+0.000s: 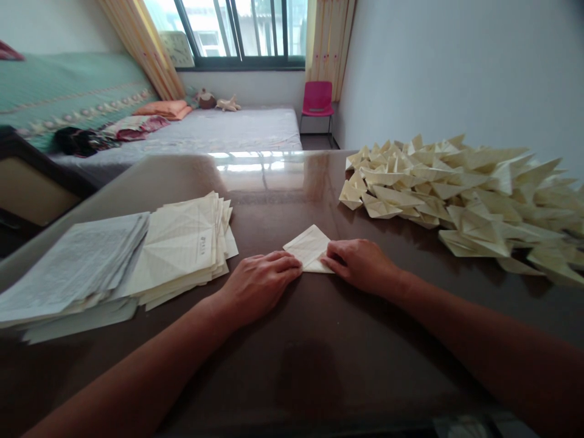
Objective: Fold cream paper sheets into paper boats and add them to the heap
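A folded sheet of cream paper (309, 244) lies on the dark glossy table (292, 340) in front of me, one corner pointing away. My left hand (260, 280) rests on the table with its fingertips pressed together on the paper's left lower edge. At the paper's right edge, my right hand (362, 263) pinches a corner between thumb and curled fingers. To the left of my left hand lies a stack of creased cream sheets (176, 243). A large heap of folded paper boats (456, 182) covers the right side of the table.
A stack of grey printed sheets (77, 261) overlaps the cream stack at the far left. Beyond the table stand a bed (255, 128) and a pink chair (318, 100). A dark chair back (36, 176) is at the left edge. The wall (456, 73) runs along the right.
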`<state>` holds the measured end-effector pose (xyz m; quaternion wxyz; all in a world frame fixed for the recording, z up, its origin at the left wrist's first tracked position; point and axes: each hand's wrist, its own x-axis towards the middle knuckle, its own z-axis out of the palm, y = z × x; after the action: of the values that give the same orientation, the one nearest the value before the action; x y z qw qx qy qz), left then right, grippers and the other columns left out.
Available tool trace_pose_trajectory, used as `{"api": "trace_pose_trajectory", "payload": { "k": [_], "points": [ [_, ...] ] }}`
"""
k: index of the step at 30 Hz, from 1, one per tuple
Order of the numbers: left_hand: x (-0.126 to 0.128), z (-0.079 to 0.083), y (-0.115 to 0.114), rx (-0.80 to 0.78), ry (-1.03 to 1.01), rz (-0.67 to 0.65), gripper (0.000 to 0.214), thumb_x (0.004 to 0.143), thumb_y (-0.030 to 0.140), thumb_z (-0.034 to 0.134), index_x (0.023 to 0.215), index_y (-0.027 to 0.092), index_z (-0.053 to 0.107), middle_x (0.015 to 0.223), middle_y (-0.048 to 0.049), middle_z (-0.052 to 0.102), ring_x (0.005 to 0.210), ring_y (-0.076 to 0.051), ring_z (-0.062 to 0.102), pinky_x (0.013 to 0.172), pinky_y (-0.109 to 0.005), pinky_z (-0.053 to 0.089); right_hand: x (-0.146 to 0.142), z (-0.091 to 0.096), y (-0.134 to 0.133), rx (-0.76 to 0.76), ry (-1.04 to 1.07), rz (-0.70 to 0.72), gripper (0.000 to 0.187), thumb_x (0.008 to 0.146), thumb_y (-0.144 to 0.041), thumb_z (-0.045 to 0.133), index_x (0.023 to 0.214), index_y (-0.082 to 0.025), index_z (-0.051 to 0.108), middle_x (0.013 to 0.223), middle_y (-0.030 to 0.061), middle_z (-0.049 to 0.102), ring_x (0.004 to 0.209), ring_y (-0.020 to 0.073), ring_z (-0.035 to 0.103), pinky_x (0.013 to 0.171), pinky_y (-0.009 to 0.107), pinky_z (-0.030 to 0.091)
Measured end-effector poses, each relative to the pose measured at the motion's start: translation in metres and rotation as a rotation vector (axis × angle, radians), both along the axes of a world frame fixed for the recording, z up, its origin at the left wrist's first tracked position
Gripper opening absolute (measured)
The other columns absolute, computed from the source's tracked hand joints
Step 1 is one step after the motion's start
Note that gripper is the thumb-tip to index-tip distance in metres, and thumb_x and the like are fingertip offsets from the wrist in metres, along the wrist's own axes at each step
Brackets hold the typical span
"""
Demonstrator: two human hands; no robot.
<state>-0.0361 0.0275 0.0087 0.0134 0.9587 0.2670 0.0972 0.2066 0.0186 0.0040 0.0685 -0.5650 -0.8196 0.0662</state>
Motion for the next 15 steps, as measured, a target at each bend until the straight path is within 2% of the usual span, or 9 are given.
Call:
{"api": "trace_pose_trajectory", "payload": {
  "k": [5, 8, 11, 15],
  "points": [
    [0.0024, -0.0022, -0.0018, 0.024, 0.024, 0.02, 0.027, 0.096, 0.021, 0.041, 0.114, 0.023, 0.061, 0.117, -0.0021, 0.065, 0.111, -0.018, 0.058, 0.09, -0.031, 0.05, -0.0008, -0.0017, -0.0001, 0.008, -0.011, 0.01, 0.032, 0.092, -0.046, 0.043, 0.076, -0.022, 0.056, 0.075, -0.001, 0.067, 0.064, 0.0136, 0.058, 0.054, 0.026, 0.021],
    [0.0046, -0.0031, -0.0037, 0.071, 0.072, 0.028, 0.031, 0.096, 0.022, 0.041, 0.124, 0.022, 0.054, 0.116, -0.0049, 0.063, 0.109, -0.019, 0.057, 0.087, -0.031, 0.05, -0.0009, -0.0018, 0.0001, 0.015, -0.016, 0.016, 0.032, 0.093, -0.045, 0.042, 0.075, -0.022, 0.055, 0.075, -0.001, 0.067, 0.064, 0.0134, 0.058, 0.054, 0.026, 0.021],
    [0.0068, -0.0026, -0.0055, 0.105, 0.138, 0.019, 0.036, 0.096, 0.022, 0.042, 0.132, 0.026, 0.047, 0.116, -0.0047, 0.061, 0.11, -0.02, 0.054, 0.084, -0.031, 0.051, -0.0018, -0.0006, -0.0002, 0.014, -0.032, 0.015, 0.032, 0.093, -0.044, 0.041, 0.075, -0.021, 0.055, 0.075, -0.0003, 0.067, 0.064, 0.0135, 0.058, 0.054, 0.027, 0.021],
    [0.0096, -0.0012, -0.0081, 0.124, 0.19, 0.035, 0.034, 0.096, 0.024, 0.043, 0.13, 0.029, 0.049, 0.115, -0.004, 0.06, 0.11, -0.02, 0.053, 0.082, -0.03, 0.05, -0.0033, 0.0009, -0.0009, 0.004, -0.054, 0.005, 0.033, 0.093, -0.044, 0.041, 0.075, -0.021, 0.055, 0.077, 0.0008, 0.068, 0.065, 0.0137, 0.059, 0.054, 0.028, 0.02]
  ]
}}
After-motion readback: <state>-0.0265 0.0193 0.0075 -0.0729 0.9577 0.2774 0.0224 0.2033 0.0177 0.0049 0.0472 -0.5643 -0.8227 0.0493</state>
